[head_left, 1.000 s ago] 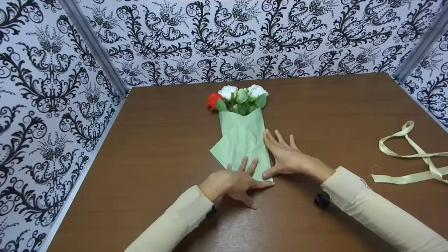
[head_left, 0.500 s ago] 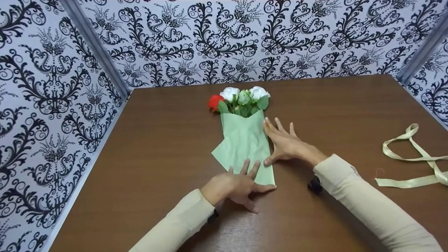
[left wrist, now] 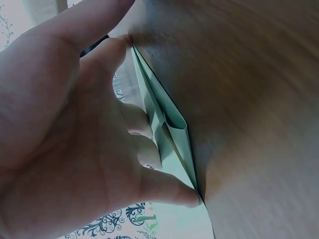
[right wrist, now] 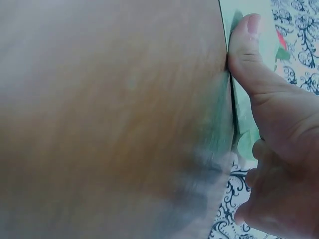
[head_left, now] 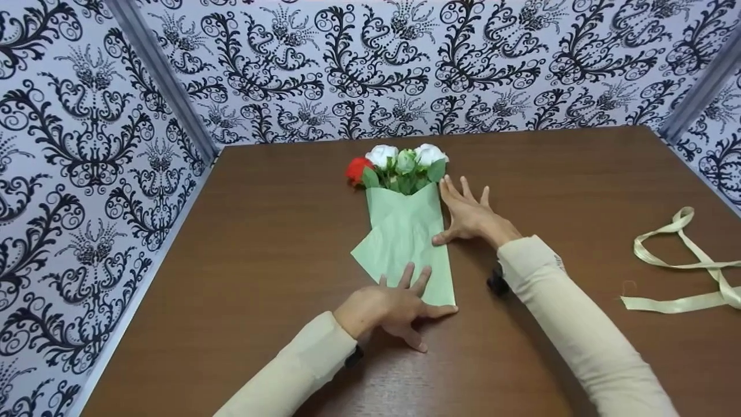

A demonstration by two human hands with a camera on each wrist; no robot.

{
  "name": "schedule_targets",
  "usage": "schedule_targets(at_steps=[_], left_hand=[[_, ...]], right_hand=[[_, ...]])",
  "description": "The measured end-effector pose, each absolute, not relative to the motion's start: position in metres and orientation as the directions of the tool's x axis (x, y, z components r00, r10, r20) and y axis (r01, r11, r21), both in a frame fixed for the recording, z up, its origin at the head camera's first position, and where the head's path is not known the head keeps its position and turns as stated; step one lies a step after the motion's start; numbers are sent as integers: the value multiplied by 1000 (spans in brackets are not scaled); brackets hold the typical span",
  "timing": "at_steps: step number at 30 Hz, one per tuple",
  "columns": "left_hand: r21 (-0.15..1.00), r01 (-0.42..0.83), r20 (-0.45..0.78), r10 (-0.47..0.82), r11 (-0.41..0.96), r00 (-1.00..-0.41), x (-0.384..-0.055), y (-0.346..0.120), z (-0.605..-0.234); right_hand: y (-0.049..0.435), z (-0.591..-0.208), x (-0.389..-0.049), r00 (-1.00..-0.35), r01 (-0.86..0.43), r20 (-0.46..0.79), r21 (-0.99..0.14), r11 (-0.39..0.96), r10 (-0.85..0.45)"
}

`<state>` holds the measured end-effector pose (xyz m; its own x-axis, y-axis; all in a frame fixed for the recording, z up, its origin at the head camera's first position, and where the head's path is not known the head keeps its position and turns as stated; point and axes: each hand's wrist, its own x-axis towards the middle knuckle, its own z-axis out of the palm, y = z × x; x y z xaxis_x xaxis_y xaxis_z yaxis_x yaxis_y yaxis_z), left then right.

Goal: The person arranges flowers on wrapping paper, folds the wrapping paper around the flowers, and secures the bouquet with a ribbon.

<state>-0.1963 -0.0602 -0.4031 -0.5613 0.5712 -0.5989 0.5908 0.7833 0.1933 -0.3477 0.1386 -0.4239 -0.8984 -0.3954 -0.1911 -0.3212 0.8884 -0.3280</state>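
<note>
A bouquet lies on the brown table, its stems hidden in pale green wrapping paper (head_left: 399, 231). A red rose (head_left: 359, 169), two white roses (head_left: 382, 156) and a greenish bud (head_left: 406, 161) show at its far end, among green leaves. With spread fingers my left hand (head_left: 393, 307) presses the near end of the paper; the left wrist view shows folded layers of paper (left wrist: 172, 119) under the fingertips. My right hand (head_left: 468, 215) lies along the paper's right edge, fingers extended near the flowers and thumb (right wrist: 246, 45) on the paper.
A cream ribbon (head_left: 677, 304) lies loosely looped on the table (head_left: 278, 231) at the right. Patterned wall panels (head_left: 376, 69) stand behind the table and on both sides.
My right hand has slid away from me along the paper's right edge, toward the flowers. The left hand stays pressed on the near end.
</note>
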Motion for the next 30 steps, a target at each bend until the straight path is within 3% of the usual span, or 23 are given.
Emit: schedule_targets(at_steps=[7,14,21,30], left_hand=[[196,588,-587,574,785,-571,-197,-60,-403],[217,583,-585,583,783,-564,-197,-62,-405],[218,581,-582,583,784,-568,-199,-64,-402],[189,586,-634,554,788,-540,-196,-60,-400]], right_hand=[[135,-419,-347,-916,-275,-195,-335,901,-352],[139,-417,-317,-973,-201,10,-527,826,-230],[141,-417,-303,-976,-147,-46,-576,804,-211],[131,-425,-316,-990,-61,-71,-573,817,-124]])
